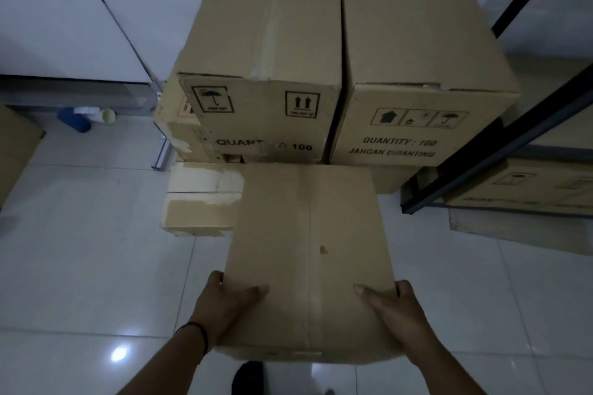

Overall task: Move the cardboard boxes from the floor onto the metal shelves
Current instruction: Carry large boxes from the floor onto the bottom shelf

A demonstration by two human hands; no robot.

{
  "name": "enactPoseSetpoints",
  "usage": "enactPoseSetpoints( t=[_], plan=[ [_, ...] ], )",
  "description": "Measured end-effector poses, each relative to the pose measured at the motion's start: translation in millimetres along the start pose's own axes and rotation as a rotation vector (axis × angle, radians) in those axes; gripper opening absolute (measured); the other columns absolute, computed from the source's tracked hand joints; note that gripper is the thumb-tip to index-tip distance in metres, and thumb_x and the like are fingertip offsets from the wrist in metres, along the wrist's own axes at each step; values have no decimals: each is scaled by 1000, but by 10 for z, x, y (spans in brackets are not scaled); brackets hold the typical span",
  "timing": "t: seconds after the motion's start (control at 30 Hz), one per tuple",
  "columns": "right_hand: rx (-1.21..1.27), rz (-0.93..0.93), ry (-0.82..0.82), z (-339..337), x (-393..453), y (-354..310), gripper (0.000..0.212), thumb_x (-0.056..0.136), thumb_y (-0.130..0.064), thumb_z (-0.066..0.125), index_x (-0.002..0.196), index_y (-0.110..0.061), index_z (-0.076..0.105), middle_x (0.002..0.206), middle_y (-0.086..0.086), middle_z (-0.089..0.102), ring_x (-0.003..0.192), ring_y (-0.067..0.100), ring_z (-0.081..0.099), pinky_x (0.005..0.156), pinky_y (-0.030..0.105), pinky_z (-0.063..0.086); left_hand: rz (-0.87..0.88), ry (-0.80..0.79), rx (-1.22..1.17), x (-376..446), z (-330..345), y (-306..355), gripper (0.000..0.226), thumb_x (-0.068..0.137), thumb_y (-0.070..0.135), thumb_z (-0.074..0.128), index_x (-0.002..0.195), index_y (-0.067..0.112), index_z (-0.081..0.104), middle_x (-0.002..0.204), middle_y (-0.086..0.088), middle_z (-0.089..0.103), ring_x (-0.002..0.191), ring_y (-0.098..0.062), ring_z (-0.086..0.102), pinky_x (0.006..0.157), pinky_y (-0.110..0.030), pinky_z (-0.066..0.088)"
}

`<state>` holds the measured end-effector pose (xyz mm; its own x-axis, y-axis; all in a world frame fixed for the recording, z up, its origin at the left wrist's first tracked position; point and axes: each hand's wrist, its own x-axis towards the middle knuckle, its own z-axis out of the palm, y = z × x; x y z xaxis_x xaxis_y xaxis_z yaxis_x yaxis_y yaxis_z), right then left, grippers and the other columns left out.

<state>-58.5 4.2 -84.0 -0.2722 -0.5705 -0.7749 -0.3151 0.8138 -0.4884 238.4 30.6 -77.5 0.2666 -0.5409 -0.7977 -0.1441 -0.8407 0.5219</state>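
- The left hand (221, 305) grips the near left edge of the plain cardboard box (308, 253): its thumb lies flat on the top face, and its fingers (214, 277) curl down over the left side. A black band (195, 335) circles that wrist.
- The box is held between the two hands, above the tiled floor (80, 266). It is brown and closed, with a taped seam running along the middle of its top and a small dark spot beside the seam.
- The right hand (393, 306) grasps the near right edge in the same way, thumb on top pointing inward, fingers (405, 287) wrapped over the right side.
- Below the hands, at the bottom of the view, a dark shoe (248, 377) shows on the floor.
- Beyond the left fingers, a small torn box (199, 199) with pale patches sits on the floor, partly hidden by the held box.
- Farther ahead of the hands stand two large boxes side by side: the left stacked box (263, 51), printed with umbrella and arrow marks and "100", and the right stacked box (420, 51), printed "QUANTITY : 100" and "JANGAN DIBANTING".
- Beyond the right fingers, a dark metal shelf frame (500, 144) slants across, with another printed box (526, 189) behind it.
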Motion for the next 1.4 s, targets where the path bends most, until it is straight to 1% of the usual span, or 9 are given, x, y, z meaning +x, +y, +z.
enactPoseSetpoints(
  t=[0.2, 0.4, 0.73, 0.9, 0.97, 1.07, 1.23, 1.33, 1.4],
  plan=[
    [-19, 46, 53, -452, -651, 44, 61, 69, -42, 83, 110, -15, 47, 94, 0, 55, 93, 26, 54, 88, 38, 48, -15, -105, 12, -666, -16, 207, 89, 35, 61, 85, 105, 22, 47, 108, 0, 61, 95, -26, 62, 87, -48, 53],
    [40, 52, 62, -939, -1208, -58, 66, 70, -45, 81, 115, -14, 44, 108, 6, 56, 101, 31, 58, 91, 44, 51, 98, -153, 80, -1228, 23, 598, 77, 62, 44, 87, 121, 20, 43, 111, 2, 59, 98, -22, 61, 87, -42, 54],
    [168, -133, 103, -1641, -2041, -484, 74, 72, -49, 79, 125, -12, 43, 121, 8, 58, 99, 27, 61, 87, 44, 53, 325, -215, 60, -2083, -102, 1420, 63, 70, 32, 83, 119, 21, 45, 110, 1, 57, 95, -20, 59, 76, -34, 51],
    [246, -236, 153, -1815, -2513, -733, 88, 69, -52, 80, 137, -12, 42, 123, 6, 59, 101, 23, 62, 88, 42, 54, 398, -347, -109, -2351, -379, 1723, 68, 62, 36, 78, 123, 19, 52, 116, -7, 65, 98, -28, 65, 84, -43, 54],
    [310, -281, 171, -1811, -2729, -809, 82, 71, -50, 79, 135, -14, 43, 118, 4, 61, 99, 21, 62, 88, 40, 54, 429, -408, -205, -2442, -509, 1835, 55, 65, 29, 70, 116, 14, 57, 109, -11, 68, 89, -28, 67, 74, -39, 54],
    [426, -331, 207, -1732, -3067, -936, 75, 75, -47, 77, 135, -17, 43, 115, 3, 61, 99, 22, 62, 86, 42, 54, 465, -463, -309, -2587, -739, 1960, 27, 85, 14, 54, 112, 10, 59, 91, -8, 69, 75, -24, 64, 62, -32, 49],
    [602, -404, 241, -1624, -3593, -1171, 48, 87, -31, 68, 128, -13, 50, 110, 8, 64, 97, 26, 63, 77, 37, 52, 538, -551, -365, -2831, -1107, 2221, 30, 90, 19, 46, 115, 13, 62, 73, -4, 71, 60, -21, 65, 54, -28, 51],
    [702, -466, 247, -1604, -3923, -1290, 36, 90, -25, 61, 124, -12, 56, 106, 9, 67, 90, 25, 63, 66, 33, 47, 563, -582, -380, -3071, -1276, 2390, 23, 90, 24, 49, 104, 10, 61, 62, -5, 66, 51, -20, 63, 47, -26, 51],
    [747, -501, 239, -1603, -4143, -1350, 31, 91, -27, 56, 117, -11, 60, 100, 9, 67, 84, 24, 61, 63, 33, 44, 616, -590, -390, -3208, -1372, 2508, 29, 86, 28, 55, 106, 8, 61, 71, -8, 65, 60, -23, 62, 56, -30, 52]
  ],
)
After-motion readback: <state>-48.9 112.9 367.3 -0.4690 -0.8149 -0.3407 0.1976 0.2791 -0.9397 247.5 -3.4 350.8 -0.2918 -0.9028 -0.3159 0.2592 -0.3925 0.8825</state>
